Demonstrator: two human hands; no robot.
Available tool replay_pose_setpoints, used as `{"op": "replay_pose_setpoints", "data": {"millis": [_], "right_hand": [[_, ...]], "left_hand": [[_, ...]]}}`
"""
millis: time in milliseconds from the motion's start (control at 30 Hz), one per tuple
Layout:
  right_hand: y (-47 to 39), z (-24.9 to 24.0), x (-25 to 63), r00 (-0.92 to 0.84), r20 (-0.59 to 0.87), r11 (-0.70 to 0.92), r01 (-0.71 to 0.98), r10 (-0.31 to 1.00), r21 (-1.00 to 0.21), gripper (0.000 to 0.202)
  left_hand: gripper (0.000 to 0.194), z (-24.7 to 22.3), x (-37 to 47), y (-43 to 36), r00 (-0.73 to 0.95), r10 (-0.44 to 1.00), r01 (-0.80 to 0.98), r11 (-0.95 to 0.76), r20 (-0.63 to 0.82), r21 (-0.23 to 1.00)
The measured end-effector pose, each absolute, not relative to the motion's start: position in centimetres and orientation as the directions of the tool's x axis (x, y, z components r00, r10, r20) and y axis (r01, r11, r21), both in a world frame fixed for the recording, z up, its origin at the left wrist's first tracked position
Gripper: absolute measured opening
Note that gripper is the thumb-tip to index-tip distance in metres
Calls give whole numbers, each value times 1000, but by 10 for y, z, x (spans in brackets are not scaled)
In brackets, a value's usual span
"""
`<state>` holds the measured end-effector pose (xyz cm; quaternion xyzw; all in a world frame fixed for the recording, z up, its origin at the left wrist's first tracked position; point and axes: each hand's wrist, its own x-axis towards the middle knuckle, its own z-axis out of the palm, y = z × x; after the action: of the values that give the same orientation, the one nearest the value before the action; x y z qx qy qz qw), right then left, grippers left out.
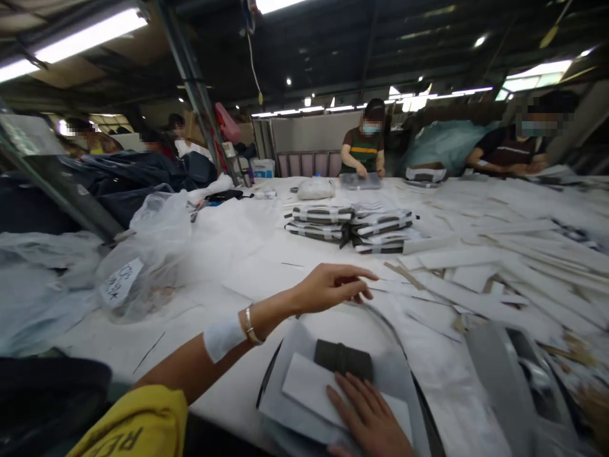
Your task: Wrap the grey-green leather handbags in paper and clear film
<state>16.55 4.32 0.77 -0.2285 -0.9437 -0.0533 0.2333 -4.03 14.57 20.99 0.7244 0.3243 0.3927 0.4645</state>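
My left hand (335, 287) reaches across in front of me, above the table, fingers stretched out and holding nothing. Beneath my right hand (364, 412) lies a folded white sheet (304, 384), pressed by flat, spread fingers. That sheet rests on a grey-white fabric piece (271, 403) with dark edging, whose inside is partly covered. A dark olive folded strip (342, 360) sits just beyond my right fingertips. From the piece, a thin dark-edged curve runs up past my left hand.
Stacked white-and-dark bundles (323, 222) lie farther back. Loose white strips (480, 270) cover the right side, near a grey tape-dispenser-like device (518, 374). At left is a clear plastic bag (143, 279) with a written label. Two people work across the table (247, 238); others are farther left.
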Motion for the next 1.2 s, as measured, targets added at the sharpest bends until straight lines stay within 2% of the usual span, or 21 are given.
{"op": "replay_pose_setpoints", "data": {"millis": [100, 167, 233, 300, 433, 533, 600, 700, 833, 967, 1033, 1100, 1200], "right_hand": [[34, 34, 166, -763, 341, 832, 536, 549, -142, 68], [28, 40, 163, -755, 288, 808, 552, 589, -205, 64], [25, 39, 160, -748, 281, 799, 554, 601, -234, 62], [23, 36, 159, -740, 305, 800, 552, 600, -235, 62], [22, 34, 158, -745, 341, 819, 536, 573, -204, 62], [22, 36, 160, -755, 337, 827, 518, 562, -220, 64], [21, 36, 162, -733, 337, 806, 544, 592, -232, 53], [18, 32, 164, -687, 329, 757, 629, 648, -177, 43], [15, 25, 167, -695, 293, 745, 659, 657, -106, 46], [16, 24, 168, -697, 273, 744, 654, 663, -138, 48], [17, 24, 168, -691, 249, 733, 658, 678, -170, 47], [20, 25, 168, -686, 222, 721, 662, 693, -203, 47], [24, 28, 167, -685, 218, 719, 655, 695, -234, 47]], "left_hand": [[43, 179, -64, 96, 471, 874, 391, -329, 120, 860], [40, 162, -73, 66, 444, 890, 577, -370, 101, 728], [38, 144, -77, 40, 468, 878, 681, -430, 99, 592], [43, 124, -78, 18, 543, 835, 714, -512, 83, 477], [70, 77, -78, -6, 634, 765, 733, -642, 114, 226], [66, 43, -79, -13, 627, 743, 748, -658, 234, 84], [57, 26, -79, -16, 608, 734, 766, -643, 301, 20], [49, 13, -78, -21, 583, 741, 793, -608, 334, -35], [49, 19, -75, -25, 610, 740, 782, -620, 283, -65], [59, 35, -66, -21, 652, 745, 758, -648, 145, -78], [56, 37, -63, -16, 671, 735, 742, -666, 100, -77], [54, 35, -62, -13, 689, 720, 724, -687, 85, -57], [63, 25, -65, -11, 694, 710, 717, -697, 118, -27]]}}
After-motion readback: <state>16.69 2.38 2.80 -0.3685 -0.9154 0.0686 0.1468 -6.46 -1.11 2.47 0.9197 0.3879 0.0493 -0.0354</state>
